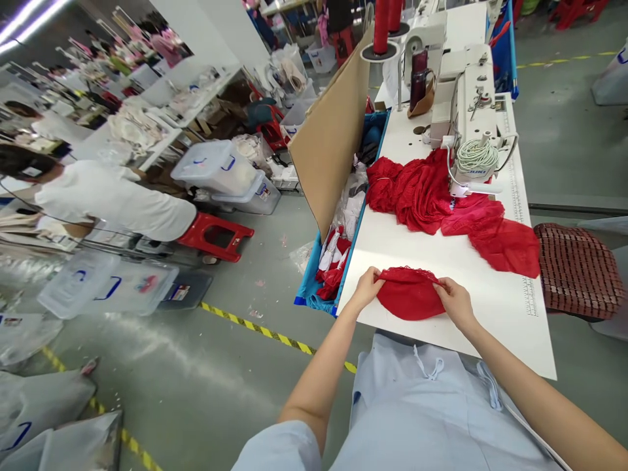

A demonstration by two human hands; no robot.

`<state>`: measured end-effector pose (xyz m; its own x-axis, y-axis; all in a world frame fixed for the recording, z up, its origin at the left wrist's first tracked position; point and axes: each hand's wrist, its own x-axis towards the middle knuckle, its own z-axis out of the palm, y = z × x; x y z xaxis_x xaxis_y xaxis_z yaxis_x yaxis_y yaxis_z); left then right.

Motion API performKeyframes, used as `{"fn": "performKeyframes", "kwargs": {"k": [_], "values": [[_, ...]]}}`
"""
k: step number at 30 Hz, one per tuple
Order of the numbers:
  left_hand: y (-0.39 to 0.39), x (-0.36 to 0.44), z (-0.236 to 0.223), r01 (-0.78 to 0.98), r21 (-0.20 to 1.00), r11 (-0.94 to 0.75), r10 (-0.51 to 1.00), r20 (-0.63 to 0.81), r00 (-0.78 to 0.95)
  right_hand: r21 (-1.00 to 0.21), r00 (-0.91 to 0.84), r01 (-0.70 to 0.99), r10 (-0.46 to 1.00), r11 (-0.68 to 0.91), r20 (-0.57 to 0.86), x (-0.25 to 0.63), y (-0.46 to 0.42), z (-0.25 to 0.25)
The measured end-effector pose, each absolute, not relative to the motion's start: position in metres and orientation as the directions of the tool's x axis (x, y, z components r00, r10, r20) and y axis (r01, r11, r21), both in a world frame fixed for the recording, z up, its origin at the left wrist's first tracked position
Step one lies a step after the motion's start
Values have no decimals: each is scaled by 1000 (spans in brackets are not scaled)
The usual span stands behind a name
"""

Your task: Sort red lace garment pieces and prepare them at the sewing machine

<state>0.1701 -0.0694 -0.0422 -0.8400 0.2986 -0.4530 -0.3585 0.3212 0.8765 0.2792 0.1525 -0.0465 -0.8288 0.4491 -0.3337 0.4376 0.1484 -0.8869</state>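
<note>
A small red fabric piece (411,297) with a lacy upper edge and a rounded lower edge lies at the front of the white sewing table (495,307). My left hand (367,286) pinches its left corner. At the opposite corner, my right hand (455,301) grips the cloth between thumb and fingers. The edge between both hands looks stretched fairly straight. Beyond it, a heap of red lace fabric (417,193) is bunched on the table, trailing right under the sewing machine (475,118). The needle area is hidden by the machine head and cloth.
Left of the table hangs a blue cloth bin (308,288) with red and white scraps, beside an upright cardboard sheet (333,131). A stool with a woven seat (579,271) stands right. Red thread cones (381,26) rise behind. A person in white (118,196) sits at far left.
</note>
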Motion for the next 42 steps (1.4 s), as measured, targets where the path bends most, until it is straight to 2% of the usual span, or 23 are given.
{"fn": "performKeyframes", "kwargs": {"k": [4,8,14,20,31,34,39,40,42], "values": [[-65,175,-39,-500,841,209,427,-538,-727,-862,-842,425,470,276,-265,287,166,-47],[-63,179,-34,-553,820,149,507,-544,-669,-844,-838,405,511,352,-189,296,173,-49],[-47,181,-41,-426,850,311,322,-515,-794,-867,-809,330,585,375,-54,304,175,-52],[-29,182,-38,-267,839,475,234,-413,-880,-907,-789,275,614,318,-23,311,183,-49],[-100,163,29,-146,857,494,169,-260,-951,-860,-572,454,816,232,-82,354,233,-62],[-88,173,33,-128,833,539,208,-279,-938,-830,-551,497,831,253,-77,363,237,-65],[-54,197,23,-215,801,558,442,-507,-740,-761,-521,554,854,339,1,371,243,-58],[-53,198,21,-167,786,595,449,-497,-742,-739,-523,550,850,389,58,370,242,-54],[-54,194,16,52,703,710,428,-371,-824,-696,-603,465,771,547,204,366,236,-46]]}}
